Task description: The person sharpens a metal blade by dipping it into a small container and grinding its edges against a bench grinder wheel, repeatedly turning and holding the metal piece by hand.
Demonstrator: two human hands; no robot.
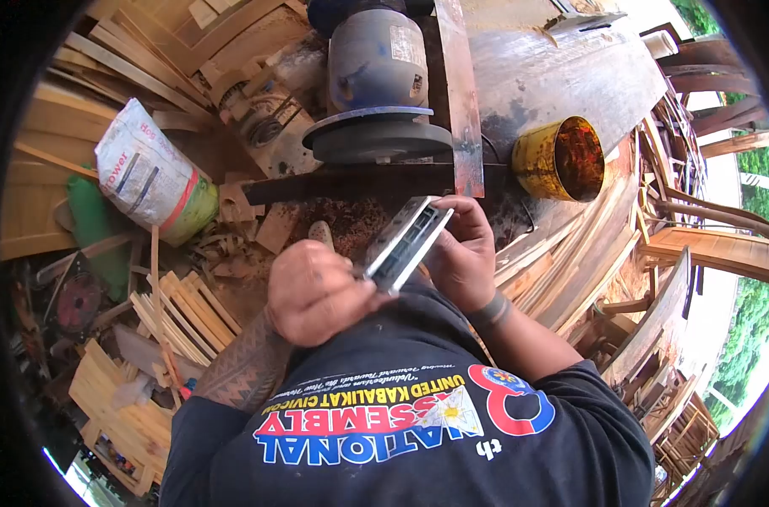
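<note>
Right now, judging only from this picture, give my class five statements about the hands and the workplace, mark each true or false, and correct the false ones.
1. Both the left hand and the right hand touch the silver-edged piece. True.
2. A grinding wheel sits at the near end of the motor. True.
3. The silver-edged piece is pressed against the grinding wheel. False: it is apart from it, nearer the body.
4. A printed sack and a yellow can are on the same side of the motor. False: in the picture, the sack is left, the can right.
5. The dark shirt bears lettering. True.

The left hand (313, 291) curls inward, the right hand (467, 258) grips slightly farther forward
</note>
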